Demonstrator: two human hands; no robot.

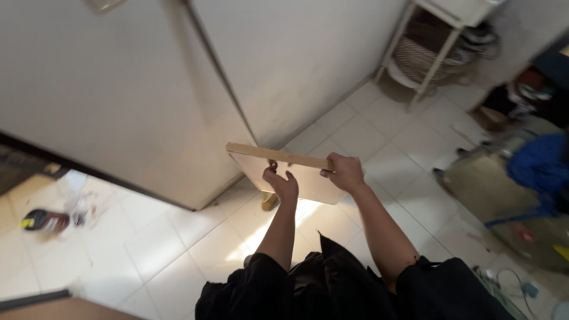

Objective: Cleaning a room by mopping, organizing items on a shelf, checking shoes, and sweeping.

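Floor: pale square tiles with thin grout lines, sunlit near the middle.
Cabinet: large, off-white, standing on the floor and filling the upper left; a dark seam runs down between its two faces.
Bottle: dark, lying on its side on the floor by the left edge, next to crumpled clear plastic.
Shelf rack: white frame in the upper right corner, a woven basket inside it.
Blue cloth: bunched at the right edge (draped over something greyish, unclear what).
Cable: pale, coiled on the floor at the lower right.
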